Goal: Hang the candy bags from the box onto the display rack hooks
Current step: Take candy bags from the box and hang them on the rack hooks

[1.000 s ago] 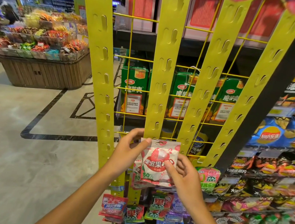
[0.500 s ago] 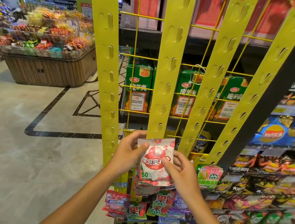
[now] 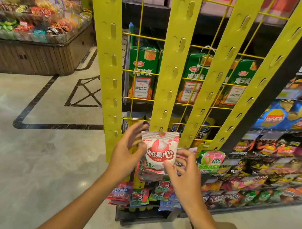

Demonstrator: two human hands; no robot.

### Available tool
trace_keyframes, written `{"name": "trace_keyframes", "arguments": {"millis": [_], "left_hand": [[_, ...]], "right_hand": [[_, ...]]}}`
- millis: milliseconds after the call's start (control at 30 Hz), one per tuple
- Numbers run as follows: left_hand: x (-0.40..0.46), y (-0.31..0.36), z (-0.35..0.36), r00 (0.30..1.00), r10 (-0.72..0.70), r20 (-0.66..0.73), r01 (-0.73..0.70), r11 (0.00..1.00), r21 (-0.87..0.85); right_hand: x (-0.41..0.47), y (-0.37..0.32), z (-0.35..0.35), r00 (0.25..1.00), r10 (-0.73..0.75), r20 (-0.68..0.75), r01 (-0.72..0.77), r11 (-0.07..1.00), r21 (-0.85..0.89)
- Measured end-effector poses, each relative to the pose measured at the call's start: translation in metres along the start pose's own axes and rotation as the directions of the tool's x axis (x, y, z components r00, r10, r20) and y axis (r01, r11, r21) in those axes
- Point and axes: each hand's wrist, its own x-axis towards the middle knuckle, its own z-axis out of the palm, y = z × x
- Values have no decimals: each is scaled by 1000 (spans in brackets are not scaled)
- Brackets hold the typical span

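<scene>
The left hand [image 3: 126, 149] has its grip on the left edge of the white and red candy bag [image 3: 160, 150]: the thumb lies across the front of the pack near its side and the fingers reach up behind it, so the hand steadies the bag from the flank without hiding its top seam. The right hand [image 3: 185, 173] works from below and to the right, its forefinger pressed on the lower front corner of the bag while the other fingers curl loosely beside it, closing on nothing clearly visible; this looks like a light guiding touch more than a full hold. Held this way, the bag stays flat and upright, which seems meant to keep the punched hole in the top seam square to the hook.

The bag sits at the foot of the second yellow strip [image 3: 174, 60] of the display rack, its top edge touching a small yellow hook tab [image 3: 161, 131] that pokes through or just above the seam. Whether the tab is fully through the hole cannot be told; the step looks close to done, with only seating and letting go left.

Below the bag, more candy packs [image 3: 139, 196] already hang in rows, and a green pack [image 3: 211, 159] hangs just to the right. Behind the strips runs a yellow wire grid [image 3: 202, 45] with green cartons [image 3: 142, 71] on a shelf. Chip bags [image 3: 286, 117] fill the shelves at right, and a wooden counter [image 3: 31, 57] heaped with loose sweets stands well apart on the left. The box is not clearly in view.
</scene>
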Motion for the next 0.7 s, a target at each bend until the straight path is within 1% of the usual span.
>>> {"name": "trace_keyframes", "arguments": {"millis": [67,133,200,300,400,467,533,633,700], "left_hand": [[-11,-8,-7,999,38,-37,-36,997,66],[-23,-17,-13,995,97,-10,-93,980,174],[-35,-26,-16,983,163,89,-181,946,269],[-48,-37,-12,941,198,275,-293,882,369],[-60,-44,4,865,199,460,-435,753,494],[-69,-44,23,811,173,559,-517,660,545],[-84,-42,49,774,132,619,-563,591,578],[-116,-42,105,736,41,676,-589,531,609],[-143,-39,159,717,-48,696,-583,506,635]], "right_hand": [[-10,8,-6,999,-37,33,42,985,-168],[-23,19,-17,998,9,63,10,958,-285],[-39,27,-30,995,69,65,-44,943,-331],[-59,42,-56,995,84,57,-54,916,-397],[-79,58,-86,987,99,124,-32,888,-458],[-94,70,-109,980,87,179,15,864,-503],[-112,88,-135,971,106,212,26,842,-539],[-144,122,-183,968,127,215,19,823,-568],[-171,150,-225,962,203,182,-51,789,-612]]}}
